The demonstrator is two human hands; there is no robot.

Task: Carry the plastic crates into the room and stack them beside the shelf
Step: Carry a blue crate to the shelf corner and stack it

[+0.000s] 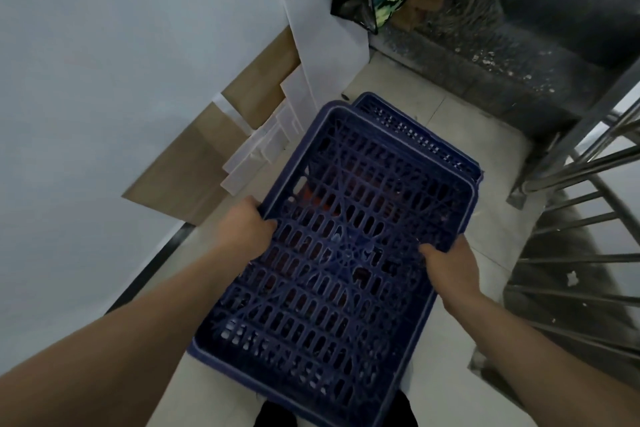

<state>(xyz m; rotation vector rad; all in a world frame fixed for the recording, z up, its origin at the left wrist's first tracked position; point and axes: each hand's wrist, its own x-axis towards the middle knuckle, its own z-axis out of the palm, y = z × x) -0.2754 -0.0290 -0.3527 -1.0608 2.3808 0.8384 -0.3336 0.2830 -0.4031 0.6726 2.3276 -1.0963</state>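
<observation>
While both hands hold the upper blue crate (339, 253) by its long sides, the left hand (247, 229) on the left rim and the right hand (446, 262) on the right, the fingers (268, 224) are curled over those rims and clamp it between them. It appears tilted, its far end over a second blue crate (415, 135) that lies ahead of and below the fingers on the tiled floor (485, 225). Neither room nor shelf is in view, so the whole carry looks to be ahead. The thin rims give little to hold, and a slackened grip on either side would probably let the crate twist and drop onto the one beneath. Off to the right of the right fingers runs a metal railing (571, 177); left of the left fingers, cardboard sheets (194, 156) and white boards (322, 45) lean on the wall. A wide swing in turning could clip either, and the stairs (519, 55) beyond the fingers are a likely place to trip.
</observation>
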